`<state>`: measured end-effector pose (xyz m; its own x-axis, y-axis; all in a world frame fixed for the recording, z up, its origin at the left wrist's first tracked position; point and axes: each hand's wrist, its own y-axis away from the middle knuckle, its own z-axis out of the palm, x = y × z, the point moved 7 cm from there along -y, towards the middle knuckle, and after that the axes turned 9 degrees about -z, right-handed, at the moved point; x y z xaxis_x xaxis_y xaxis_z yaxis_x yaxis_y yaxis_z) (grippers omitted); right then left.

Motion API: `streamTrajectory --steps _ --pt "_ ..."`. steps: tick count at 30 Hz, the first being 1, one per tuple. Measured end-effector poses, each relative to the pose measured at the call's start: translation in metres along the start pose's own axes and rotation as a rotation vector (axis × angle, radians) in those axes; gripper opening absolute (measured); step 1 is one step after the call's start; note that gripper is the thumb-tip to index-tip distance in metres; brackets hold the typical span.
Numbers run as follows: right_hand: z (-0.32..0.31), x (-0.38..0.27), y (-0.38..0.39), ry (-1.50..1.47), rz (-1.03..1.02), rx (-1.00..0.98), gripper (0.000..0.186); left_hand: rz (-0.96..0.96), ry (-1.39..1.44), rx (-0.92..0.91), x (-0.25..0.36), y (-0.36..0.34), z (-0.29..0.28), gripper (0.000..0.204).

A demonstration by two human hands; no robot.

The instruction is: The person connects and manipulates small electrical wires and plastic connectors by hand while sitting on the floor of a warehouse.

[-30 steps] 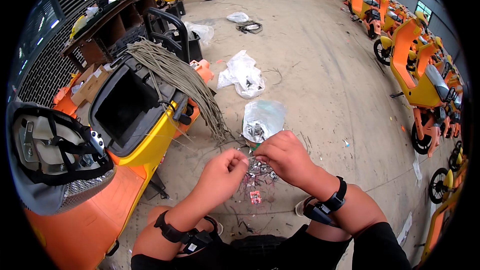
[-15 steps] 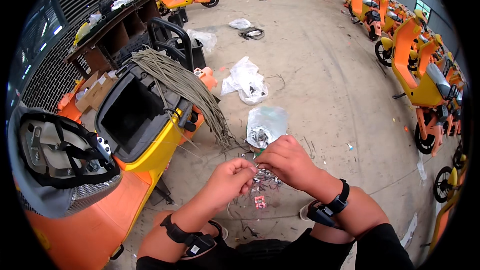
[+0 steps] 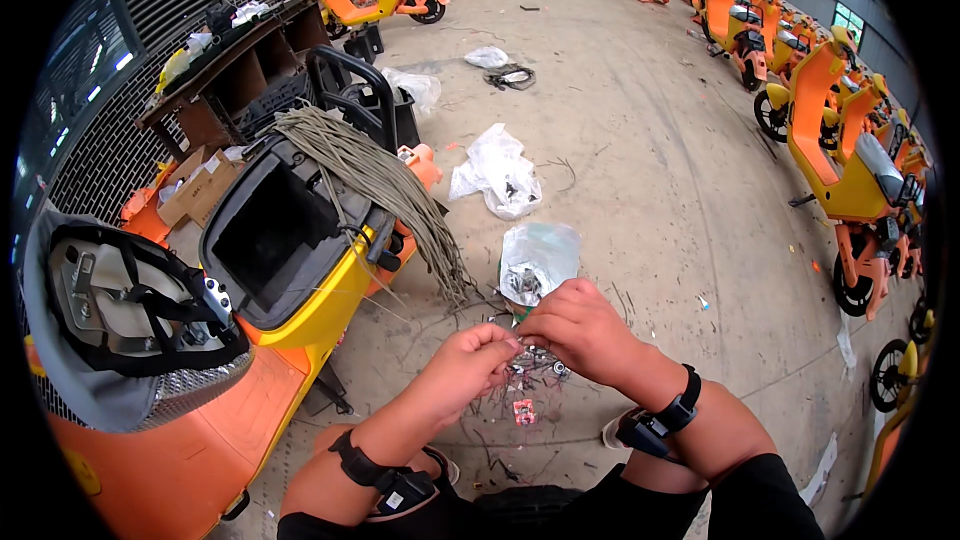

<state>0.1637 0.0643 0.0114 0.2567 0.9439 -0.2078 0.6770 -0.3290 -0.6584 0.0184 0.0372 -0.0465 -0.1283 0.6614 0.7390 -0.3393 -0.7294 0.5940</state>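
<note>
Plastic bag [image 3: 555, 243] (crinkled, translucent) sits beyond the curled right hand [image 3: 578, 328]

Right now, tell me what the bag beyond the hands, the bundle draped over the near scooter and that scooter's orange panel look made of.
Bag: probably thin plastic film, cloudy, with soft sheen and creases.
Draped bundle: matte grey-brown strands, perhaps sheathed cable or cord; the look leaves that open.
Orange panel: likely moulded plastic, smooth, evenly coloured.
</note>
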Motion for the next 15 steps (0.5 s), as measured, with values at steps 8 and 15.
streamTrajectory --steps 8,15 --pt "0.0013 0.0025 0.0023 -0.003 -0.01 -0.011 0.018 -0.029 0.033 -0.063 0.0029 0.0023 0.003 0.009" --pt "0.0002 -0.0016 -0.0026 -0.123 0.004 -0.066 0.012 0.209 -0.328 0.077 0.0085 0.0029 -0.003 0.009"
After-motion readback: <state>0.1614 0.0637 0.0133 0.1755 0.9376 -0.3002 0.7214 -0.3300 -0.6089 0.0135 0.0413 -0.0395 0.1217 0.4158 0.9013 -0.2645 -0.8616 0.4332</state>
